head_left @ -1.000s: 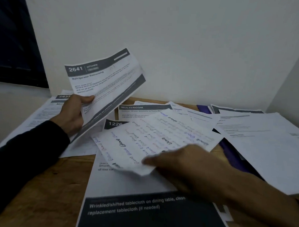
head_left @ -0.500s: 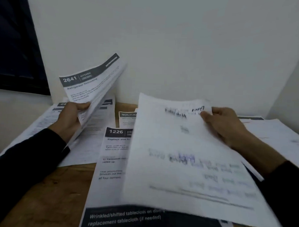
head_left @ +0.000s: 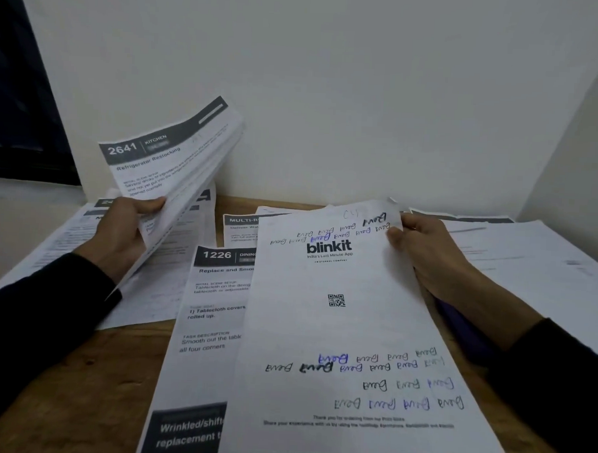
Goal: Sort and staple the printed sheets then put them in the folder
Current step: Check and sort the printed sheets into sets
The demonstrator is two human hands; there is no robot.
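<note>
My left hand (head_left: 126, 232) grips a stack of printed sheets (head_left: 177, 159), its top page headed "2641 Kitchen", raised and tilted above the table's left side. My right hand (head_left: 426, 252) pinches the top right corner of a white "blinkit" sheet (head_left: 348, 324) with handwriting on it and holds it up in front of me. Under that sheet lies a printed page headed "1226" (head_left: 208, 311), flat on the wooden table (head_left: 88, 381). A purple folder (head_left: 458, 322) shows partly under my right wrist, mostly hidden by papers.
More printed sheets lie spread at the back left (head_left: 60, 236), at the back middle (head_left: 242, 227) and at the right (head_left: 535, 271). A white wall (head_left: 331, 90) closes the back and the right. A dark window (head_left: 18, 111) is at the left.
My right hand picked the handwritten sheet off the table, turned it over and now holds it steady and upright in front of me. The stack in my left hand tilted slightly.
</note>
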